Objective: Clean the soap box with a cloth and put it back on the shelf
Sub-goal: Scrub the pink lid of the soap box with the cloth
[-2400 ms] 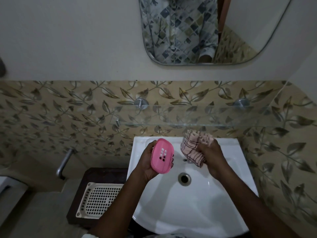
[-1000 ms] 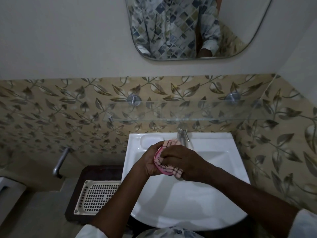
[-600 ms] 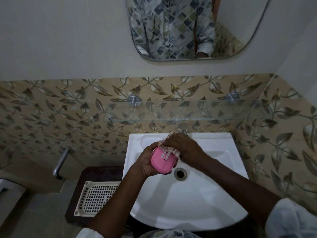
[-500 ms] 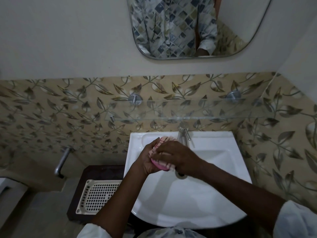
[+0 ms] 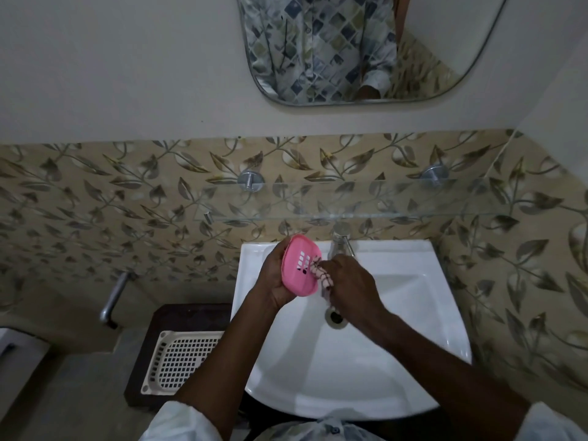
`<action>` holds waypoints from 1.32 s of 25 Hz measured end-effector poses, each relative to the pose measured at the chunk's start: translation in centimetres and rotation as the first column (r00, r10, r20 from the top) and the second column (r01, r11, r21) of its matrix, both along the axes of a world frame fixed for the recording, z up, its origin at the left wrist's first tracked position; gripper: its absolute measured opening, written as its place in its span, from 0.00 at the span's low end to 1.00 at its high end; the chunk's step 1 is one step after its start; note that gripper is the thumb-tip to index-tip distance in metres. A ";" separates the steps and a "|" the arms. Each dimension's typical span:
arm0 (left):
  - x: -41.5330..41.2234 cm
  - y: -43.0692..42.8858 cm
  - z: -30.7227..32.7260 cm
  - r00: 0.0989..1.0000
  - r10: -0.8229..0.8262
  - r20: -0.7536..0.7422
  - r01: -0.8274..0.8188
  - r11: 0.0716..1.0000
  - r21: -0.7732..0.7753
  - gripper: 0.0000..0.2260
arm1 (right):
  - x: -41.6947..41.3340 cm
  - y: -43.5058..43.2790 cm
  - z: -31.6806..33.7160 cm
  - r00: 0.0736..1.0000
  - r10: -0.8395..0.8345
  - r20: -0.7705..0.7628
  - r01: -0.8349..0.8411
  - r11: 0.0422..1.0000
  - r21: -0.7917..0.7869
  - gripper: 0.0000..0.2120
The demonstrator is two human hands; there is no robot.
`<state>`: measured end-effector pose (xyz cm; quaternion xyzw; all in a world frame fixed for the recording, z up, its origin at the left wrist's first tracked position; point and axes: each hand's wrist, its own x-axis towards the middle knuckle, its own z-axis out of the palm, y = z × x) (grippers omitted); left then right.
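Right hand [image 5: 348, 283] fingers bunched around the checked cloth [image 5: 321, 276], pressing it against the right edge of the pink soap box [image 5: 300, 265]. Left hand [image 5: 273, 275] cupped the box from behind, tilted, long axis running up-left toward the glass shelf [image 5: 350, 198] just above, over the basin [image 5: 397, 313]. Left hand judged nearer for the return.

I see a dim bathroom: a plain pale wall [image 5: 127, 65] above a band of leaf-patterned tiles [image 5: 95, 198]. A rounded mirror [image 5: 445, 58] hangs over a white sink [image 5: 413, 313] with a tap [image 5: 341, 240]. At lower left, a cream perforated tray [image 5: 181, 361] lies on a dark stand [image 5: 187, 316].
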<state>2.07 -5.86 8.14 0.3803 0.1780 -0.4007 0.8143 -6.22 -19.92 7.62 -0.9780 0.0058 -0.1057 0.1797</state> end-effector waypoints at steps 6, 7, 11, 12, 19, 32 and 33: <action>-0.5 -2.4 -0.4 0.993 0.086 0.076 -0.094 0.991 0.097 0.24 | 0.8 4.3 2.4 0.974 -0.225 -0.002 0.221 0.953 0.206 0.20; -0.3 -2.4 -0.3 0.994 0.077 0.078 -0.085 0.991 0.103 0.25 | 0.5 4.7 2.5 0.981 -0.186 0.058 0.173 0.967 0.187 0.21; 0.9 -0.8 -0.3 1.000 -0.016 0.020 0.014 0.998 0.054 0.25 | -2.1 0.2 -0.6 0.892 0.359 0.276 -0.365 0.930 -0.030 0.25; 1.0 -0.3 -0.3 0.997 -0.071 0.000 0.071 0.996 0.057 0.24 | -1.5 -1.9 -1.0 0.858 0.437 0.271 -0.425 0.899 -0.104 0.23; 1.1 0.3 -0.6 0.991 -0.125 0.039 0.126 0.991 -0.040 0.22 | 2.6 -3.0 -1.3 0.918 0.239 0.318 -0.210 0.970 -0.122 0.18; 0.4 0.3 -1.9 0.999 0.028 0.028 -0.026 0.997 -0.069 0.23 | 3.3 -2.8 -1.3 0.886 0.304 0.350 -0.272 0.952 -0.140 0.15; 0.9 0.5 -2.0 0.999 0.030 0.015 -0.029 0.998 -0.047 0.24 | 1.9 -2.3 -2.4 0.876 0.331 0.350 -0.302 0.944 -0.137 0.17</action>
